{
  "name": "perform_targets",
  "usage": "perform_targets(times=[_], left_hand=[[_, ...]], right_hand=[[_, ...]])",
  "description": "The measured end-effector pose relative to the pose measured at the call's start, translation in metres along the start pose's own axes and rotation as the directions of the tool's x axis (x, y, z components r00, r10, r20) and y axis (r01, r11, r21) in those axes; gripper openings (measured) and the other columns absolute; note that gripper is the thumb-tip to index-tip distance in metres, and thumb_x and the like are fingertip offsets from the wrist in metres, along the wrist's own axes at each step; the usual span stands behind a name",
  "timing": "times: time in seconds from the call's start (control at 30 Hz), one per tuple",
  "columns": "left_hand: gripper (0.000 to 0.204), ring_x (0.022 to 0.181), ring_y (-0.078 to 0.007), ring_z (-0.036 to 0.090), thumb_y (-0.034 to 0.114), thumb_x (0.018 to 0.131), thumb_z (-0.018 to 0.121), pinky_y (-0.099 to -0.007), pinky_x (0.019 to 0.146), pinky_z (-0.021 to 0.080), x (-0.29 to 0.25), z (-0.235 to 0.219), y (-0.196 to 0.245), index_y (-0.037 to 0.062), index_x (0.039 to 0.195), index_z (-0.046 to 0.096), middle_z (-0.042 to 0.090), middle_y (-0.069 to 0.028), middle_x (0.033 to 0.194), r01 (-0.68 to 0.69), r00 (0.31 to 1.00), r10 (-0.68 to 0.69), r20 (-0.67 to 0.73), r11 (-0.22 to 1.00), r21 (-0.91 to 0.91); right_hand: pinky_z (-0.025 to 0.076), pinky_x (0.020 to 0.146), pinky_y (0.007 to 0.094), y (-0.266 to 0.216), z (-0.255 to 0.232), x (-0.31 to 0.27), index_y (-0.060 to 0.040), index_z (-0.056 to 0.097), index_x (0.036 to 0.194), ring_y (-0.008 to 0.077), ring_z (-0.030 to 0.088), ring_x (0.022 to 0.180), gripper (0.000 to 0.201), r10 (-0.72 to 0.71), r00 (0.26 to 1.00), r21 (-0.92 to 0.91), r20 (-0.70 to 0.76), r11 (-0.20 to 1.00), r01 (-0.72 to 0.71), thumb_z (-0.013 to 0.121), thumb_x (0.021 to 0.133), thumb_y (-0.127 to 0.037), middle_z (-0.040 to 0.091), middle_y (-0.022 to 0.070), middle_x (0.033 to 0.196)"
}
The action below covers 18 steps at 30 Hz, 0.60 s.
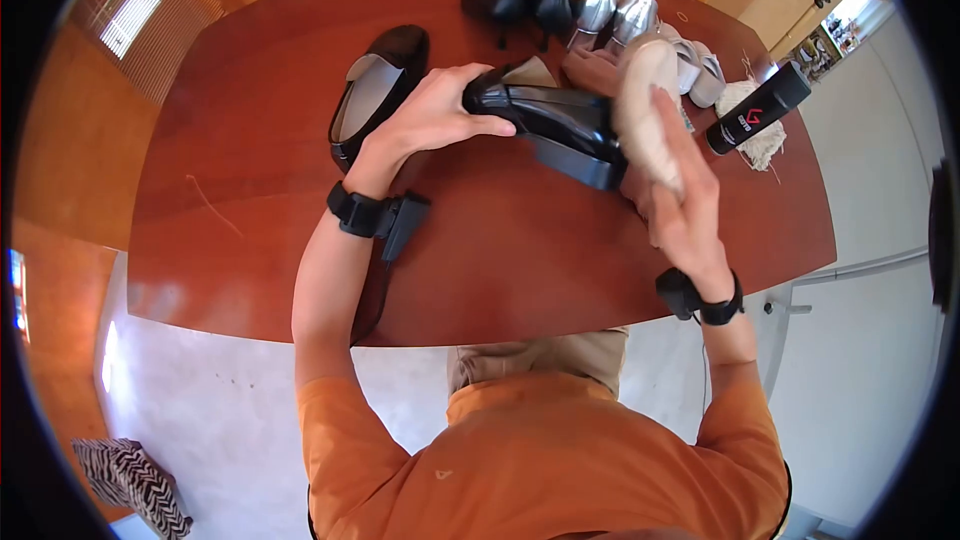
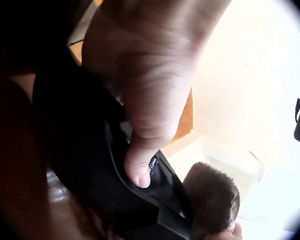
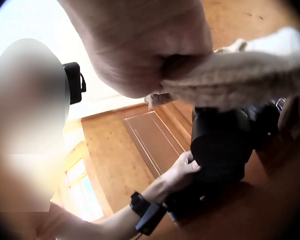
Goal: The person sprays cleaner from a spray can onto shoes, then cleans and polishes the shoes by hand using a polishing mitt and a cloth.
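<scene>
Room with wood-panelled walls, a pale floor and a reddish-brown table [image 1: 480, 270] along whose near edge a person sits. Head view: left hand [image 1: 440, 110] grips a black shoe [image 1: 555, 125] by one end, raised over the table, thumb on the near side and fingers bent over the far side. Right hand [image 1: 690, 195] holds a fluffy pale pad [image 1: 645, 105] at the shoe's other end, fingers closed along the pad's side; contact with the shoe cannot be told. Dark loafer [image 1: 402, 45] beside the left hand; black heels [image 1: 492, 2], silver shoes [image 1: 594, 2] and pale shoes [image 1: 706, 78] along the far side; black spray can [image 1: 758, 110] leaning over a shaggy white cloth [image 1: 768, 148] at right. Left wrist view: shows the thumb pressed flat on the shoe, a small shiny detail beside it; most of the shoe is in deep shadow. Right wrist view: shows the pad's seamed edge under the palm, hidden from above, and the shoe's blocky dark end; right fingertips out of sight here.
</scene>
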State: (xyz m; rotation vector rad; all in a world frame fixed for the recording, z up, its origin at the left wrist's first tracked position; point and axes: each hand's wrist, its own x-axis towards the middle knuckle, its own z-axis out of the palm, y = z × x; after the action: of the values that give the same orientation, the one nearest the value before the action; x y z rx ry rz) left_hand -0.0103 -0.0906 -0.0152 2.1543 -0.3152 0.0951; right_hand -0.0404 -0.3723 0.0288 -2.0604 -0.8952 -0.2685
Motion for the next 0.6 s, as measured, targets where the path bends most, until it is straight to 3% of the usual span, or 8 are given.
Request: perform_targets(times=[0.07,0.1,0.13,0.2,0.23,0.37,0.53,0.6], left_hand=[[0.062,0.091,-0.0226,0.059,0.024,0.064,0.079,-0.0319,0.081,0.045,0.005,0.001,0.001,-0.0060,0.112,0.053,0.062,-0.0155,0.097,-0.062,0.997,0.056,0.058,0.991,0.117],[0.061,0.089,-0.0257,0.060,0.025,0.063,0.079,-0.0320,0.080,0.045,0.006,0.000,0.004,-0.0066,0.109,0.054,0.062,-0.0182,0.096,-0.063,0.997,0.055,0.061,0.988,0.141],[0.061,0.089,-0.0257,0.060,0.025,0.063,0.079,-0.0320,0.080,0.045,0.006,0.001,0.007,-0.0066,0.109,0.054,0.062,-0.0182,0.096,-0.059,0.997,0.051,0.063,0.989,0.139],[0.061,0.092,-0.0290,0.060,0.024,0.063,0.079,-0.0332,0.080,0.045,0.007,0.002,0.009,-0.0063,0.110,0.054,0.062,-0.0198,0.099,-0.059,0.998,0.052,0.037,0.974,0.220],[0.055,0.094,-0.0308,0.060,0.017,0.065,0.075,-0.0341,0.081,0.045,0.008,0.004,0.007,-0.0057,0.110,0.054,0.061,-0.0211,0.101,-0.091,0.996,0.092,0.007,0.964,0.249],[0.048,0.093,-0.0290,0.061,0.006,0.067,0.064,-0.0328,0.081,0.046,0.015,0.002,0.005,-0.0043,0.112,0.053,0.062,-0.0201,0.100,-0.138,0.990,0.127,0.059,0.949,0.285],[0.059,0.090,-0.0335,0.060,0.028,0.064,0.075,-0.0356,0.080,0.046,0.016,0.002,-0.001,-0.0045,0.109,0.057,0.063,-0.0206,0.094,-0.097,0.995,0.098,0.008,0.968,0.230],[0.061,0.086,-0.0326,0.061,0.032,0.064,0.076,-0.0366,0.078,0.046,0.016,0.001,0.004,-0.0047,0.109,0.057,0.064,-0.0196,0.091,-0.060,0.997,0.043,0.066,0.961,0.270]], right_hand=[[0.021,0.106,0.0473,0.006,0.010,-0.004,0.0012,0.043,0.127,0.0361,0.026,0.131,0.069,-0.274,0.955,-0.234,0.113,0.927,0.294,0.039,0.059,0.016,0.038,0.0170,0.136],[0.021,0.103,0.0541,0.008,0.017,-0.008,0.0027,0.048,0.121,0.0357,0.028,0.131,0.065,-0.268,0.952,-0.305,0.144,0.904,0.301,0.043,0.058,0.015,0.040,0.0159,0.134],[0.021,0.103,0.0541,0.007,0.021,-0.012,0.0027,0.048,0.121,0.0357,0.028,0.131,0.065,-0.264,0.953,-0.302,0.147,0.906,0.298,0.043,0.058,0.015,0.040,0.0159,0.134],[0.023,0.101,0.0573,0.001,0.031,-0.015,0.0041,0.052,0.115,0.0343,0.029,0.130,0.058,-0.255,0.919,-0.449,0.302,0.812,0.373,0.048,0.058,0.012,0.043,0.0138,0.132],[0.025,0.101,0.0535,-0.001,0.038,-0.014,0.0061,0.055,0.109,0.0322,0.032,0.129,0.050,-0.287,0.890,-0.501,0.354,0.746,0.439,0.054,0.059,0.005,0.046,0.0143,0.129],[0.025,0.102,0.0474,-0.009,0.064,0.005,0.0085,0.057,0.105,0.0285,0.035,0.125,0.046,-0.291,0.868,-0.557,0.402,0.675,0.484,0.059,0.061,-0.005,0.050,0.0162,0.122],[0.024,0.103,0.0502,-0.005,0.029,-0.014,0.0052,0.056,0.108,0.0293,0.034,0.128,0.049,-0.221,0.880,-0.468,0.421,0.778,0.419,0.052,0.059,0.008,0.047,0.0133,0.127],[0.026,0.103,0.0508,0.003,0.006,-0.025,0.0034,0.058,0.108,0.0310,0.036,0.127,0.052,-0.122,0.959,-0.557,0.255,0.793,0.249,0.046,0.059,0.014,0.050,0.0144,0.125]])
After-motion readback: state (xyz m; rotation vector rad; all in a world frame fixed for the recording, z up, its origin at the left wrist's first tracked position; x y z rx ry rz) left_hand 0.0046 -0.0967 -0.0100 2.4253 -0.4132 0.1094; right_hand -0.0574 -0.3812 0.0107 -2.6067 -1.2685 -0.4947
